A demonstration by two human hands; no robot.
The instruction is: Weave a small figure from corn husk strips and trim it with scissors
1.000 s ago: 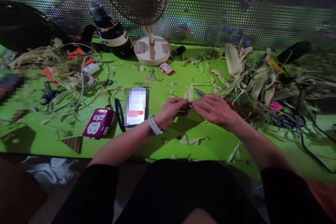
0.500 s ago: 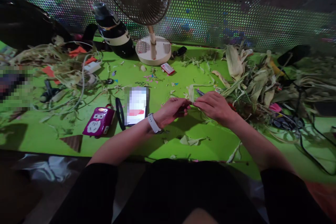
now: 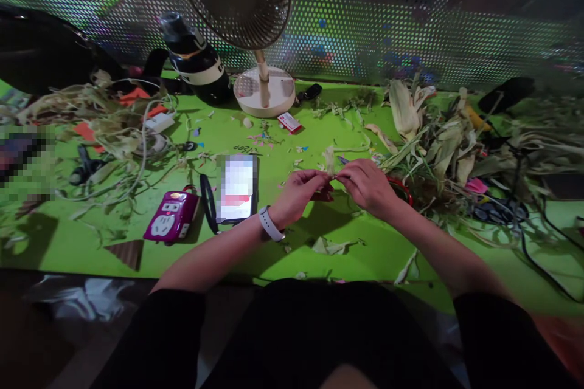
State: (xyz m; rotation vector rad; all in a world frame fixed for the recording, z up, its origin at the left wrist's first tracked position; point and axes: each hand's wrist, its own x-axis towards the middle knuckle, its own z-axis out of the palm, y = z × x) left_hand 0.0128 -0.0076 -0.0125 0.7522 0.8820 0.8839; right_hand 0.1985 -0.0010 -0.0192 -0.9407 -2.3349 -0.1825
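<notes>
A pale strip of dried corn husk (image 3: 329, 159) rises from between my fingertips, above the green table. My left hand (image 3: 301, 193), with a white watch band at its wrist, pinches the strip's lower end. From the other side my right hand (image 3: 365, 182) meets it, thumb and forefinger pressed together on the same end. Just behind the right fingers, the tip of scissors (image 3: 343, 160) shows, and their red handle (image 3: 404, 189) lies beyond that hand. A heap of dried corn husks (image 3: 438, 140) lies to the right.
Left of my hands are a phone (image 3: 237, 188), a black ring-shaped item (image 3: 208, 202) and a purple power socket (image 3: 171, 216). Along the back stand a fan (image 3: 264, 91) and a dark bottle (image 3: 196, 64). Husk scraps (image 3: 331, 246) lie near the front edge.
My hands keep pinching at the husk strip, and my right wrist has turned slightly. More of the red handle shows beside it. The view has shifted a little.
</notes>
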